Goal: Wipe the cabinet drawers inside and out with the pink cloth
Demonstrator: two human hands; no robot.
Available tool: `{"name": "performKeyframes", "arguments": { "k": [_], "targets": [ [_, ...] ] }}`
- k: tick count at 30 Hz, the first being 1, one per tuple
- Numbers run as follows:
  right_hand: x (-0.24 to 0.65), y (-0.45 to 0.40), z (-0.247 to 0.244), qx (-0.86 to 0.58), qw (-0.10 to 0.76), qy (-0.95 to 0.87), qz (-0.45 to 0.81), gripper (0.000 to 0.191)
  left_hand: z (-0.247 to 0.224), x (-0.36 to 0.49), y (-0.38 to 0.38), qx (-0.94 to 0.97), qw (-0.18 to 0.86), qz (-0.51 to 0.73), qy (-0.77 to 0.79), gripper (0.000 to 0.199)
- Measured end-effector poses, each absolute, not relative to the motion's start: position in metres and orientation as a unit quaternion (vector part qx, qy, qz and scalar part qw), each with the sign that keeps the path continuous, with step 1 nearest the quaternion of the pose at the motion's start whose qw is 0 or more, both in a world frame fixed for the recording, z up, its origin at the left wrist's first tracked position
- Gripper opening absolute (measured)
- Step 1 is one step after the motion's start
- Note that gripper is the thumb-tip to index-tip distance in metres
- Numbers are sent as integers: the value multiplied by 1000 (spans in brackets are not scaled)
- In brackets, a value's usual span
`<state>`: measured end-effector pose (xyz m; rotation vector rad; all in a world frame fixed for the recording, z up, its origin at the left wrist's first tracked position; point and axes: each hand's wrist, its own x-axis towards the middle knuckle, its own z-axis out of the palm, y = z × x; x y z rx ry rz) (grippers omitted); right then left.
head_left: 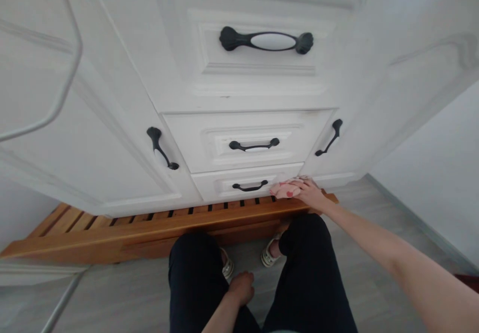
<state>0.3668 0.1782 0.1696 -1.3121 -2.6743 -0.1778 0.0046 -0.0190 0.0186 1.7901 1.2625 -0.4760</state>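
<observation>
A pink cloth with red hearts (286,189) lies against the lower right part of the bottom drawer (220,187). My right hand (310,193) holds it there, with fingers pressed on the fabric. Low between my knees, my left hand (242,287) is curled closed beside my left thigh; whether anything is inside it cannot be seen. The white cabinet (262,103) has dark handles, among them the one on the bottom drawer (250,186), just left of the cloth.
A slatted wooden bench (149,231) runs along the cabinet's base, in front of my knees. White metal tubing (69,81) curves at the upper left. A white wall (434,173) stands at the right above the grey floor (370,223).
</observation>
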Motion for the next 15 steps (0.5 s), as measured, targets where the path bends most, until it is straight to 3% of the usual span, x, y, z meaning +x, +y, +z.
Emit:
{"name": "performKeyframes", "arguments": {
  "k": [4,9,15],
  "targets": [
    [396,168,189,-532,130,-826,-130,31,18,6,-19,717,421,-209,514,32],
    [378,174,213,-612,219,-729,-215,41,16,9,-18,719,419,-217,511,34],
    [314,186,200,-689,184,-681,-169,53,15,6,-20,724,407,-233,505,35]
  ]
}}
